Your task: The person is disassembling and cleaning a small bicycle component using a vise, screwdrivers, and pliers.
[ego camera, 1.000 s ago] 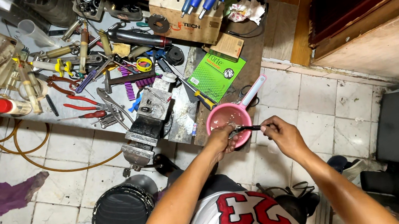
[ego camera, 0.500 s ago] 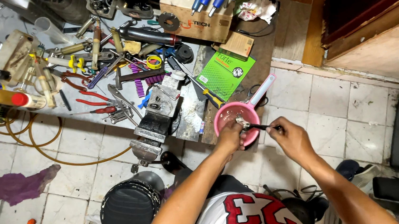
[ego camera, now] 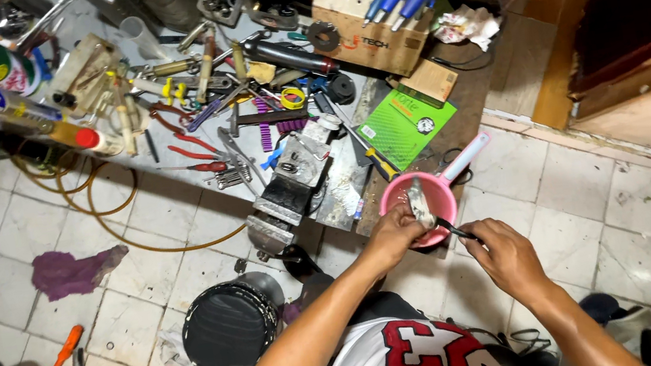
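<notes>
Two bare hands work together over a pink bowl (ego camera: 431, 192) with a pale handle at about 5 o'clock of the cluttered workbench (ego camera: 167, 169). Left hand (ego camera: 393, 237) is closed around a small grey metal part (ego camera: 419, 203), holding it upright just above the bowl's inside; whether the part touches the bowl cannot be told. Right hand (ego camera: 504, 255) sits at 4 o'clock of the bowl, fingers pinched on a thin dark tool (ego camera: 457, 231), maybe a small brush, whose tip points toward 10 o'clock and meets the base of the part. Hands are close but not touching. Step in hand, judged: cleaning or scrubbing the part over the bowl, mid-way, tool at the part's lower end. Next move likely calls for a steady left grip, turning the part to bring an unworked face to the tool, and short strokes kept over the bowl. At 9 o'clock of the bowl stands a metal bench vise (ego camera: 288, 193) on the bench edge; at 12 o'clock lies a green packet (ego camera: 406, 122). On the tiled floor (ego camera: 573, 205) at 7 o'clock sits a black round bucket (ego camera: 229, 329), further at 9 o'clock a purple rag (ego camera: 71, 271) and an orange-handled screwdriver (ego camera: 63, 355).
</notes>
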